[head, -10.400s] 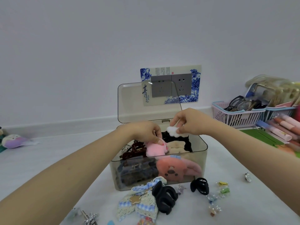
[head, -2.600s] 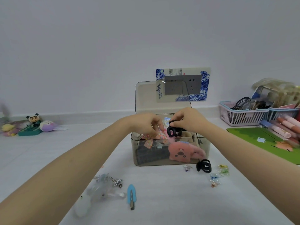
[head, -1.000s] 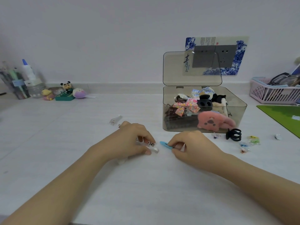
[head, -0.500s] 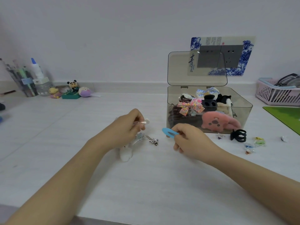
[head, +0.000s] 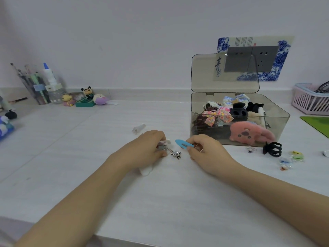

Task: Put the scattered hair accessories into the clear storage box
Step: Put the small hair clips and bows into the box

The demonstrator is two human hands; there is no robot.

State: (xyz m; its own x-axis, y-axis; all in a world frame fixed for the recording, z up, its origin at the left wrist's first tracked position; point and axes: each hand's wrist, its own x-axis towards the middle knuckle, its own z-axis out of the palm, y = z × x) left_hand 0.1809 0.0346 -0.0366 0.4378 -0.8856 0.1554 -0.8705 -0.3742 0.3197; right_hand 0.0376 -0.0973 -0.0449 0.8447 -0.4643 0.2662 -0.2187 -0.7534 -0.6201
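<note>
One white desk (head: 89, 139) against a pale wall, one clear storage box (head: 238, 129) on it with lid raised, holding one pink plush clip (head: 249, 133), one black claw clip (head: 238, 111), bows and dark clips heaped together. Beside the box: one pink basket (head: 309, 102) at right, one black claw (head: 272, 149) just in front, a few tiny coloured clips (head: 292, 158) near it. Two hands near the box front: left hand (head: 151, 148) curled round a bundle of pale clips (head: 162, 146), right hand (head: 206, 150) pinching one blue snap clip (head: 183, 143); one silver pin cluster (head: 176, 154) lying between, one white clip (head: 138, 128) further back.
</note>
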